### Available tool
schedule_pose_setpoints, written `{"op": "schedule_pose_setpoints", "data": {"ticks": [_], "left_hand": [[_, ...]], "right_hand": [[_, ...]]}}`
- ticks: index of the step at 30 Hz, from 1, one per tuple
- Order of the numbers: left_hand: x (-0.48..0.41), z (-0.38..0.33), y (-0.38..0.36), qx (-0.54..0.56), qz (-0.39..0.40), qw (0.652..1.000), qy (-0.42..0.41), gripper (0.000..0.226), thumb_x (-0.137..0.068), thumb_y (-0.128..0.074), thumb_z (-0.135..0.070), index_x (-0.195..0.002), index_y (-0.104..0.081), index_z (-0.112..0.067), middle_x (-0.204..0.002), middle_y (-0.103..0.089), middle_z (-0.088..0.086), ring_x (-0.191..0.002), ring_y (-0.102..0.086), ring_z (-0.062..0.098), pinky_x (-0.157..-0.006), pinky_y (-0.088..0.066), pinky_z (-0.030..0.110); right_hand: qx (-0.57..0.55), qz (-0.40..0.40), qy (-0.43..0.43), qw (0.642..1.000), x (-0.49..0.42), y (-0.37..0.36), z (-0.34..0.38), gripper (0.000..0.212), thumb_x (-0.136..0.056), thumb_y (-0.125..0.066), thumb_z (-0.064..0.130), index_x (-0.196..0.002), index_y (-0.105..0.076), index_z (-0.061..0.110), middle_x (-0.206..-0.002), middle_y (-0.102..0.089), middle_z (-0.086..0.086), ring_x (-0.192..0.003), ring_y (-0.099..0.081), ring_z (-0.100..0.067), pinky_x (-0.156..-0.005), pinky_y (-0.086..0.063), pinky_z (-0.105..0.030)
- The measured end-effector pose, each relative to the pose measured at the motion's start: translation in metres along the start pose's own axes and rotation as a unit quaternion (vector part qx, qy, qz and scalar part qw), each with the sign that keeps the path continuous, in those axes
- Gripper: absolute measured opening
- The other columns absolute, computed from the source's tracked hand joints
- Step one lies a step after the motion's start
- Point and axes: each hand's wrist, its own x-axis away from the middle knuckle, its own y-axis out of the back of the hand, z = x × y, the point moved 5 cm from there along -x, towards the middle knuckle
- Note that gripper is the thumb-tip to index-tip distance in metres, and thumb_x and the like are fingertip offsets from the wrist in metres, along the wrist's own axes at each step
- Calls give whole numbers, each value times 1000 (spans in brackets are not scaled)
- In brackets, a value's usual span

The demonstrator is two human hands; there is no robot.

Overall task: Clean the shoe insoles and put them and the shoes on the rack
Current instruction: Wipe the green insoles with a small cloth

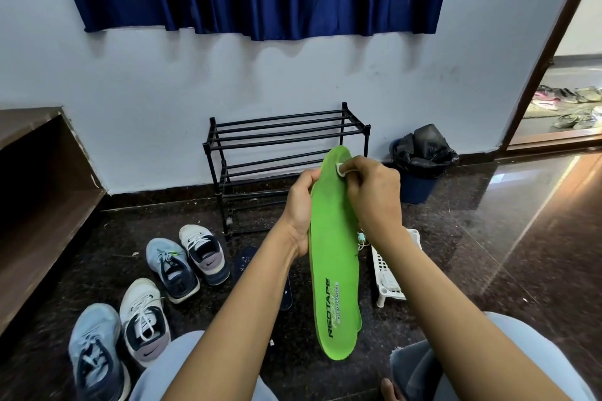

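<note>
The left hand [301, 212] grips the green insole [332, 257] at its edge; the right hand [371, 192] pinches a white wipe [341, 169]. The insole looks light and bendable, so it needs support near the middle.

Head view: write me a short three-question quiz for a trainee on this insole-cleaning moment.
1. True or false: the left hand grips the green insole by its edge.
2. The right hand presses what on the insole's top end? A brush; B small white wipe; C nothing.
3. How many shoes sit on the floor left of the rack?
Key: 1 true; 2 B; 3 four.
</note>
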Motion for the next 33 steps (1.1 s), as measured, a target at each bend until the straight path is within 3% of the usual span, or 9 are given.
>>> {"op": "schedule_pose_setpoints", "data": {"ticks": [10, 15, 22, 26, 30, 33], "left_hand": [[2, -3, 8, -11, -9, 1000, 1, 49, -93, -36, -38, -67, -66, -10, -59, -60, 9, -48, -55, 22, -51, -45, 22], [3, 2, -1, -7, 12, 1000, 11, 48, -96, -32, -37, -75, -63, -6, -58, -60, 10, -46, -56, 22, -47, -47, 20], [-3, -1, 9, -1, -28, 1000, 1, 62, -96, -32, -40, -51, -66, -15, -52, -57, 5, -44, -53, 19, -50, -39, 22], [-4, 1, 6, 7, -20, 1000, -4, 62, -96, -31, -42, -57, -70, -15, -55, -60, 7, -48, -55, 21, -56, -40, 27], [-3, 3, -1, 4, -17, 1000, -2, 52, -96, -31, -40, -73, -66, -10, -57, -60, 7, -47, -56, 21, -50, -43, 21], [-5, 1, 1, 17, -21, 1000, -13, 61, -96, -30, -40, -57, -69, -14, -54, -60, 6, -46, -55, 20, -52, -41, 22]], "right_hand": [[-25, 23, 40, 999, 13, -5, 10, 18, -77, -63, -3, -81, -73, 11, -82, -73, -2, -74, -67, -21, -73, -53, -33], [-28, -13, -15, 999, 1, 1, -1, 17, -81, -61, 2, -83, -73, 14, -84, -73, -2, -76, -68, -24, -76, -53, -39], [7, 48, 58, 997, 23, -15, 16, 21, -76, -62, -2, -83, -74, 13, -84, -73, -1, -77, -67, -22, -74, -48, -28], [-5, 22, 47, 999, 12, -11, 12, 21, -76, -60, -2, -83, -73, 13, -85, -73, -2, -77, -67, -23, -75, -52, -32], [-11, -4, 1, 1000, 2, -3, 5, 19, -80, -61, 0, -84, -74, 13, -84, -73, -3, -75, -67, -23, -73, -50, -29], [-9, 9, 26, 1000, 9, -5, 8, 20, -77, -62, -2, -83, -74, 13, -84, -73, -2, -76, -67, -23, -75, -52, -32]]}}
